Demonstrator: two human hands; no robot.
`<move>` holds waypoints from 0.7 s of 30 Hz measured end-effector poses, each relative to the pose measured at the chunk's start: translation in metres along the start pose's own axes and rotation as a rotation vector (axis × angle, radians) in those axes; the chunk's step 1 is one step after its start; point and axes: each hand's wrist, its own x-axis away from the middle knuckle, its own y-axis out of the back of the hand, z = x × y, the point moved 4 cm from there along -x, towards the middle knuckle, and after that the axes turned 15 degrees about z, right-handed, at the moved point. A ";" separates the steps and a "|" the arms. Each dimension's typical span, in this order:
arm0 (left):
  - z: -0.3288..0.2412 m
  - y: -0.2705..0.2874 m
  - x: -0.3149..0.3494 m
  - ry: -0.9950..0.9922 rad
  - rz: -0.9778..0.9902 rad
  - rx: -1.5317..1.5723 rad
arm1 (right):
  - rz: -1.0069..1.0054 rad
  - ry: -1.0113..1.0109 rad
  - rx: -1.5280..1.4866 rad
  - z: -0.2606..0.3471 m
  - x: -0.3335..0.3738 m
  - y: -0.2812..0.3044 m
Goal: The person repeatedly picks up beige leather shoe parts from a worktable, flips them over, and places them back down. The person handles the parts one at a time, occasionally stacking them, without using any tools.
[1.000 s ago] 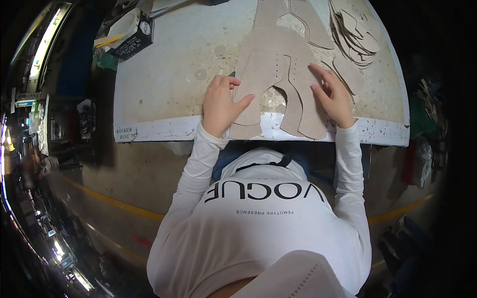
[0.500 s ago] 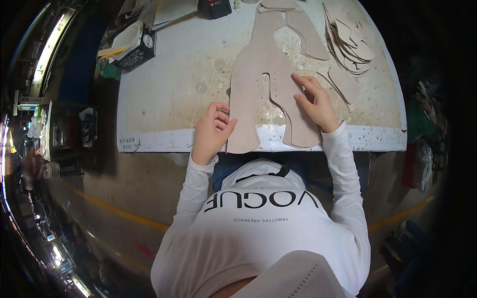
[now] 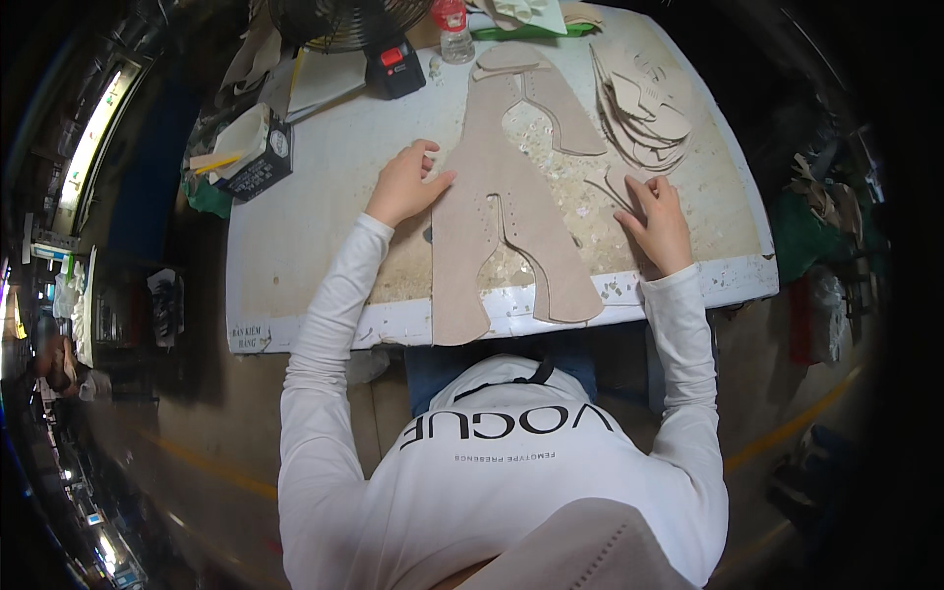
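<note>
Large beige leather-like cut pieces (image 3: 492, 167), flat and U-notched with small punched holes, lie one overlapping another down the middle of the table. The nearest one reaches over the front edge. Beside their left edge, my left hand (image 3: 405, 185) is open, thumb and fingers apart, gripping nothing. My right hand (image 3: 657, 224) is over to the right with thumb and forefinger spread. Its fingers are at a smaller beige piece (image 3: 618, 184), partly hidden by the hand; I cannot tell whether they touch it.
A heap of curved beige pieces (image 3: 644, 118) lies at the far right. Far left stand a dark box (image 3: 258, 162) with a yellow pencil, and a black fan base (image 3: 395, 69). A red-labelled clear bottle (image 3: 455, 39) stands at the back. The white table's front edge (image 3: 629, 300) is near me.
My right hand has left the large piece and moved right to the smaller piece. My left hand has moved farther up along the left edge. The view has shifted, showing more of the table's back.
</note>
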 end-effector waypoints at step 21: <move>0.009 -0.049 -0.032 0.038 0.379 1.635 | -0.326 0.580 0.024 0.115 -0.080 -0.011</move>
